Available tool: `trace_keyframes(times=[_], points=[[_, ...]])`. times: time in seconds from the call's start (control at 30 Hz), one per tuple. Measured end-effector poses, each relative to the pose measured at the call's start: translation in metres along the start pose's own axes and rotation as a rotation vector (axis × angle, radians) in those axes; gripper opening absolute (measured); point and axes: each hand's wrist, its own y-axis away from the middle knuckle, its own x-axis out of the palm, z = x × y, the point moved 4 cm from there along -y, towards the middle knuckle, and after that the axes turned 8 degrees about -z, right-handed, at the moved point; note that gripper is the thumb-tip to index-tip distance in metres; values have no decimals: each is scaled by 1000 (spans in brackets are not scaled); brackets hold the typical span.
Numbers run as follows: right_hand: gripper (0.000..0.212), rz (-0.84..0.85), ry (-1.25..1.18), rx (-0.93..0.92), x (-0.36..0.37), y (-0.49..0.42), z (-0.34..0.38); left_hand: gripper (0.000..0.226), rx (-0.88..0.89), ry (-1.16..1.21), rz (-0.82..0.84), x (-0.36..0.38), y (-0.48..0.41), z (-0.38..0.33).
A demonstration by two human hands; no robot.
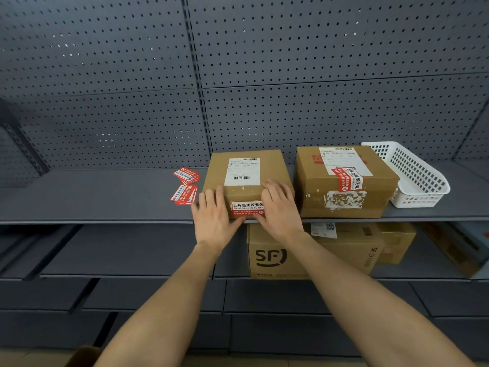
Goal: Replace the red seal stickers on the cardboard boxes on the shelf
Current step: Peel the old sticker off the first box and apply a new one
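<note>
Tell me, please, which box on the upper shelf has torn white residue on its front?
The right box, beside the white basket; the left box shows none.

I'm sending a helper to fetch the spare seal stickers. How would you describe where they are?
On the grey shelf that holds two cardboard boxes, look just left of the left box, the one both hands are pressing. The spare stickers lie there loose in two small fanned piles, flat on the shelf, unlike the single red seals stuck on the boxes.

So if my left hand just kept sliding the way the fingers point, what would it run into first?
The left hand lies on the left box, fingers pointing up and back over its top. Past the box's far edge, the pegboard wall probably comes first; depth is unclear.
</note>
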Motion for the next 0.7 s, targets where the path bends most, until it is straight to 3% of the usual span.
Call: trace_keyframes(times=[0.13, 0.27, 0.4, 0.5, 0.57, 0.63, 0.7], points=[[37, 45, -40, -140, -2, 2, -21, 107, 21, 16, 0, 1, -1, 9], [21, 9, -171, -139, -11, -1, -28, 105, 20, 139, 23, 4, -8, 19], [28, -22, -275, -75, -21, -5, -27, 106, 36, 201, 17, 4, -15, 26], [27, 14, -378, 32, -24, -12, -31, 103, 39, 306, 54, 0, -20, 28], [22, -4, -458, 170, -27, -22, -37, 85, -4, 367, 36, -2, -24, 33], [18, -95, -478, 321, -28, -34, -47, 61, -180, 430, -15, 1, -32, 41], [15, -109, -442, 433, -27, -43, -59, 53, -357, 473, 43, 10, -41, 47]])
